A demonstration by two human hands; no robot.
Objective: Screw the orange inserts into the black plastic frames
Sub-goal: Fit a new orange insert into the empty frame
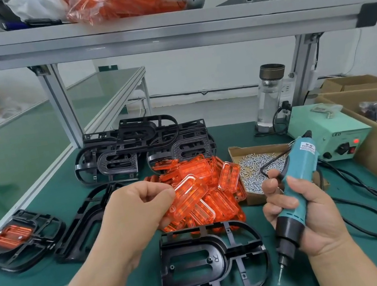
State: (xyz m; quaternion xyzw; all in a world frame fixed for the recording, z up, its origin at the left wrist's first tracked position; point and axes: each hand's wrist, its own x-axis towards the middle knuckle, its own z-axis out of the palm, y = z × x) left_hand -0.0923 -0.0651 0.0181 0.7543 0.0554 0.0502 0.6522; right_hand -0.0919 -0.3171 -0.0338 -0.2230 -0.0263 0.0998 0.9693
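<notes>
Step in hand: picking an insert, not yet seating it. Left hand (132, 216) is pinching one orange insert (187, 196) between thumb and curled fingers and holding it just over the near edge of the insert pile (216, 183). Right hand (303, 221) is gripping the blue screwdriver (298, 182), fingers wrapped round the body, bit pointing down at the green mat (55, 275) just beside the right edge of the near frame (211, 262).

That frame is lying flat in front of the person with its opening bare, marked R, and nothing is fitted in it. One finished frame (17, 240) with an insert already in is sitting far left. More bare frames are stacked (138, 145) behind the pile. The screw box (253, 172) is sitting right of the pile.

Next move, as I judge it: lowering the insert into the frame's opening, lining up the holes and holding it down with the left hand, then bringing the bit to the first hole. Whether a screw is already on the bit is too small to tell.
</notes>
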